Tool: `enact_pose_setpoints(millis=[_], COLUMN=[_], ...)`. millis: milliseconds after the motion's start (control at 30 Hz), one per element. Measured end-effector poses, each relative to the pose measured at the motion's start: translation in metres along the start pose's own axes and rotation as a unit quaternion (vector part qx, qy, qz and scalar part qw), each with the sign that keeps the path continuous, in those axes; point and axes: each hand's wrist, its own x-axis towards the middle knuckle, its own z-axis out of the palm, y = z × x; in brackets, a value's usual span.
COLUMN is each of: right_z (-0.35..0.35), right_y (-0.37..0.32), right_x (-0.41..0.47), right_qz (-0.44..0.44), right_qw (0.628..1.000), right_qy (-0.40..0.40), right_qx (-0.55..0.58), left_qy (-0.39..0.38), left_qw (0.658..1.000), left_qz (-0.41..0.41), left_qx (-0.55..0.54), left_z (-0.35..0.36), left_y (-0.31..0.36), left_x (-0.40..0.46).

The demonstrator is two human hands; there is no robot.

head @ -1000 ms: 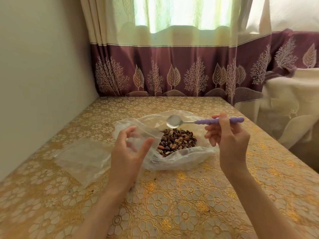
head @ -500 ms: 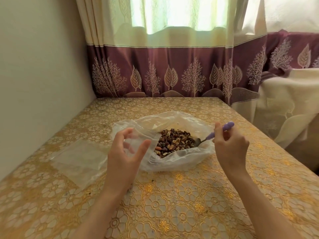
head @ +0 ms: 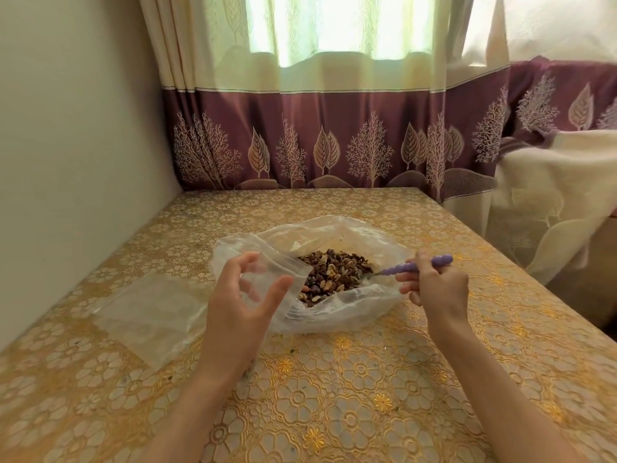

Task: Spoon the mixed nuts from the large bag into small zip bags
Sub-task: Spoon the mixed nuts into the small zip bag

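Observation:
A large clear bag [head: 360, 310] lies open on the table, with mixed nuts [head: 334, 275] heaped inside. My left hand [head: 240, 295] holds a small clear zip bag [head: 280, 267] upright at the large bag's left rim, thumb and fingers spreading its mouth. My right hand [head: 437, 285] grips a spoon by its purple handle [head: 417, 265]. The spoon's bowl is dug into the right side of the nut pile and mostly hidden.
Several empty clear zip bags [head: 150, 315] lie flat to the left on the gold floral tablecloth [head: 334, 396]. A wall runs along the left edge, curtains hang at the back, and the table's right edge drops off beside a draped cloth [head: 551, 202].
My right hand has lowered the empty spoon from above the large bag into the nuts on the right side. My left hand has kept the small bag in place.

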Motion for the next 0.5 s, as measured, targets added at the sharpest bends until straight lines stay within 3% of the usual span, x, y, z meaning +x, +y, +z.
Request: enact_pose_setpoints(millis=[200, 333, 500], right_z=[-0.001, 0.004, 0.016], right_y=[-0.005, -0.015, -0.031], right_x=[0.001, -0.006, -0.023], right_qz=[0.027, -0.013, -0.077], right_qw=[0.998, 0.997, 0.991], right_qy=[0.015, -0.007, -0.029], right_qx=[0.049, 0.078, 0.108], left_qy=[-0.015, -0.047, -0.035], left_qw=[1.0, 0.999, 0.999], left_qz=[-0.004, -0.008, -0.029], left_qx=[0.005, 0.013, 0.012], left_z=[0.001, 0.007, 0.009], left_y=[-0.002, -0.001, -0.002], left_x=[0.0, -0.003, -0.003])
